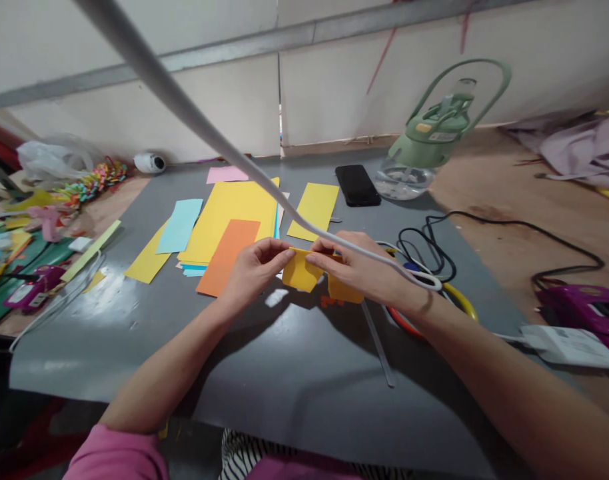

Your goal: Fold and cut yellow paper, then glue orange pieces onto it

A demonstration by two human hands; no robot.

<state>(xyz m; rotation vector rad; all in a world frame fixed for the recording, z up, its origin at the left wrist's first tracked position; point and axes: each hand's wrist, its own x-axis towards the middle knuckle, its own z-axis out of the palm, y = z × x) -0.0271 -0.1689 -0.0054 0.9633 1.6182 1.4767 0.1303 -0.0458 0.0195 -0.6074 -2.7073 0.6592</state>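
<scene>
Between both hands a yellow piece of folded paper (302, 272) is held above the grey table cover. My left hand (258, 263) pinches its upper left edge between thumb and fingers. At its upper right edge, my right hand (352, 261) has thumb and fingers closed on it. A second yellow part (345, 289) hangs below my right hand; I cannot tell whether it is joined to the first. Small orange-red scraps (330, 302) lie beneath. An orange paper strip (230, 257) rests left of my left hand, on a yellow paper stack (234, 200).
A white cable (224, 140) crosses in front of the view. Behind lie a yellow sheet (314, 208), a black phone (357, 185) and a green-topped bottle (424, 143). Light-blue paper (180, 225) is left; a clear stick (378, 347), black cable (429, 250) and white adapter (572, 345) are right.
</scene>
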